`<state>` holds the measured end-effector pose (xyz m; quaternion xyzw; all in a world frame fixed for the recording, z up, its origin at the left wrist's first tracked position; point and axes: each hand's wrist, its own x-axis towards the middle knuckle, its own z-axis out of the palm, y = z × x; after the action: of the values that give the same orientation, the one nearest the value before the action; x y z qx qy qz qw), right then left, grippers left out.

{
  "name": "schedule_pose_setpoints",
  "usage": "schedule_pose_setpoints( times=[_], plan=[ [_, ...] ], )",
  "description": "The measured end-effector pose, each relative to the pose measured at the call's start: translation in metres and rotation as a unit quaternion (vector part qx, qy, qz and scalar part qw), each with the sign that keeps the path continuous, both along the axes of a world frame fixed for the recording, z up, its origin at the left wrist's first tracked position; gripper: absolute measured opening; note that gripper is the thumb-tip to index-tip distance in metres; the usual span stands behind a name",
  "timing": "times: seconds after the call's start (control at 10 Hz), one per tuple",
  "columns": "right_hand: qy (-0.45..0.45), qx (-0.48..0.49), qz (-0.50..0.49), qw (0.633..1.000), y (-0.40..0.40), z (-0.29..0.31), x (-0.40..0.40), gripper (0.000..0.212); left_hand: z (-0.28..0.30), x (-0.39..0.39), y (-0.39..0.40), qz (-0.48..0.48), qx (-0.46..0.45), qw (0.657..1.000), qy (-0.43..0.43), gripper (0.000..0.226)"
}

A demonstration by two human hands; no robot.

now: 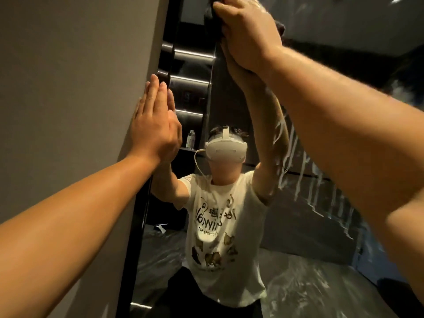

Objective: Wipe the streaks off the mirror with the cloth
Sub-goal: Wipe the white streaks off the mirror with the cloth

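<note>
A tall mirror with a thin black frame fills the middle and right of the head view. White streaks run down its right part. High up, near the top of the glass, my right hand presses a dark cloth against it; only the cloth's left and right edges show past my fingers. At the mirror's left edge my left hand lies flat with fingers straight, on the wall beside the frame. It holds nothing.
A grey wall stands to the left of the black frame. The mirror reflects a person in a white printed T-shirt with a headset, dark shelves with light strips, and a glossy floor.
</note>
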<state>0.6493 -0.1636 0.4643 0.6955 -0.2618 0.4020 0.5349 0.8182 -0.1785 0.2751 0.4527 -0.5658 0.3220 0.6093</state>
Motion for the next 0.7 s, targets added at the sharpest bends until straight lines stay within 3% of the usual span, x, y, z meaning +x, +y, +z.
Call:
schedule_pose_setpoints(
  times=[0.1,0.2,0.3,0.4,0.5,0.6,0.7],
  plan=[
    [0.173,-0.026,0.039,0.984,-0.015,-0.09,0.002,0.044,0.001,0.007,-0.002,-0.094,-0.033,0.994,0.041,0.051],
    [0.293,0.075,0.016,0.953,-0.002,-0.209,-0.028,0.049,-0.001,0.011,0.0,-0.129,-0.021,0.99,0.053,0.051],
    [0.339,0.117,-0.022,0.933,-0.007,-0.26,-0.05,0.055,-0.001,0.007,0.004,-0.081,-0.002,0.997,0.016,0.053],
    [0.31,0.133,0.016,0.941,0.0,-0.25,-0.057,0.053,-0.002,0.005,0.003,-0.025,0.026,0.999,-0.01,0.052],
    [0.155,0.003,0.079,0.985,0.017,-0.165,-0.082,0.042,-0.002,0.005,0.003,-0.004,0.039,0.999,-0.01,0.053],
    [-0.031,-0.031,0.053,0.998,0.031,-0.078,-0.115,0.04,-0.001,0.003,0.003,0.01,0.036,0.999,-0.014,0.053],
    [0.062,-0.124,0.047,0.989,0.032,-0.091,-0.11,0.037,-0.001,0.002,0.004,0.024,0.045,0.999,-0.014,0.057]
  ],
)
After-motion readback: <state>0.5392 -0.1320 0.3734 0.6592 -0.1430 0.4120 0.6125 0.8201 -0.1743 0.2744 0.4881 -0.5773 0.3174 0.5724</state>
